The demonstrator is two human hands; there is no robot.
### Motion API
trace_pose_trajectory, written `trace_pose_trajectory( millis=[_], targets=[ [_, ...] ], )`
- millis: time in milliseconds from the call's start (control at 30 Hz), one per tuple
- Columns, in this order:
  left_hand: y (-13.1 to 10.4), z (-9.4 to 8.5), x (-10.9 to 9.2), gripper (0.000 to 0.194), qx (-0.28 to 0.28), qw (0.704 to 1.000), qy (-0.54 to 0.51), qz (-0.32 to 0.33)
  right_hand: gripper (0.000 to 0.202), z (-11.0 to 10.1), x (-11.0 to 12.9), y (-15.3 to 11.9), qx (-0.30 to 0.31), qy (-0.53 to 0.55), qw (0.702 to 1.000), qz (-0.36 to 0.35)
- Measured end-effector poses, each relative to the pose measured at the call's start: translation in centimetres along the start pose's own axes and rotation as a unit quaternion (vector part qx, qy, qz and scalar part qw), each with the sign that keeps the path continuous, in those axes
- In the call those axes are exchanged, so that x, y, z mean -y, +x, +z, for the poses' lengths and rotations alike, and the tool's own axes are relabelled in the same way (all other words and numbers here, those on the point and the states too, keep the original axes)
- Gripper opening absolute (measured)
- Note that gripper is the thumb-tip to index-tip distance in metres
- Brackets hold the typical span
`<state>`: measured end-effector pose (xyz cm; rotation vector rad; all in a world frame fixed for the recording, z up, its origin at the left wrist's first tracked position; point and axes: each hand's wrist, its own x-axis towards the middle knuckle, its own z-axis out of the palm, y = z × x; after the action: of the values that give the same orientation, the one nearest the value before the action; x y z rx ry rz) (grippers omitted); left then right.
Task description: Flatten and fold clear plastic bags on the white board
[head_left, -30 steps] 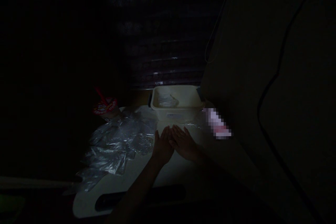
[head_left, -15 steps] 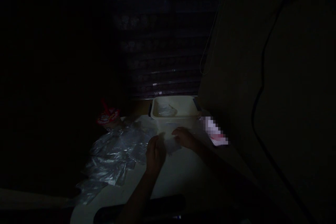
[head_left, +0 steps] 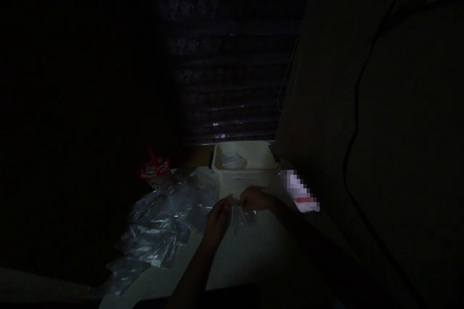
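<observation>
In the dim light, a small clear plastic bag (head_left: 245, 217) hangs between my two hands over the white table. My left hand (head_left: 218, 218) has its fingers pinched together at the bag's upper left edge. My right hand (head_left: 255, 199) is curled closed on the bag's top, close to the left fingertips. Just left of my left hand lies a spread pile of clear plastic bags (head_left: 155, 234). Behind the hands stands a cream plastic bin (head_left: 250, 172), with some clear plastic (head_left: 232, 160) inside it.
A drink cup (head_left: 156, 173) with a red printed lid and red straw stands behind the pile. A pale, pixelated package (head_left: 299, 190) lies right of the bin. The white table (head_left: 250, 260) ends near a wall (head_left: 406, 130) with a dark cable; a blind (head_left: 232, 77) hangs behind.
My right hand's fingers have closed onto the bag and the two hands have come closer together. The whole view has shifted slightly, so things sit a little lower.
</observation>
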<state>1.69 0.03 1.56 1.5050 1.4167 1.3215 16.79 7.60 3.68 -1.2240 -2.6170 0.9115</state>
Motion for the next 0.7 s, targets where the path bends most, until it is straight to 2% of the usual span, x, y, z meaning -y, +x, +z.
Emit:
trace_pose_trajectory(
  millis=[100, 167, 467, 700],
  targets=[
    [0.1, -0.3, -0.1, 0.027, 0.055, 0.998, -0.002, -0.001, 0.014, 0.3, 0.2, -0.4, -0.012, 0.062, 0.998, 0.001],
    [0.1, -0.5, 0.0, 0.024, 0.064, 0.998, 0.005, -0.006, 0.015, 0.6, 0.5, -0.6, -0.027, 0.096, 0.995, 0.004],
    [0.1, -0.6, 0.1, 0.025, 0.053, 0.998, 0.028, -0.03, 0.012, 1.8, 1.7, -0.4, -0.101, 0.187, 0.977, 0.006],
    [0.1, -0.7, 0.3, 0.025, 0.045, 0.998, 0.019, -0.044, 0.012, 1.7, 0.5, -1.7, -0.132, 0.237, 0.962, 0.026]
  ],
)
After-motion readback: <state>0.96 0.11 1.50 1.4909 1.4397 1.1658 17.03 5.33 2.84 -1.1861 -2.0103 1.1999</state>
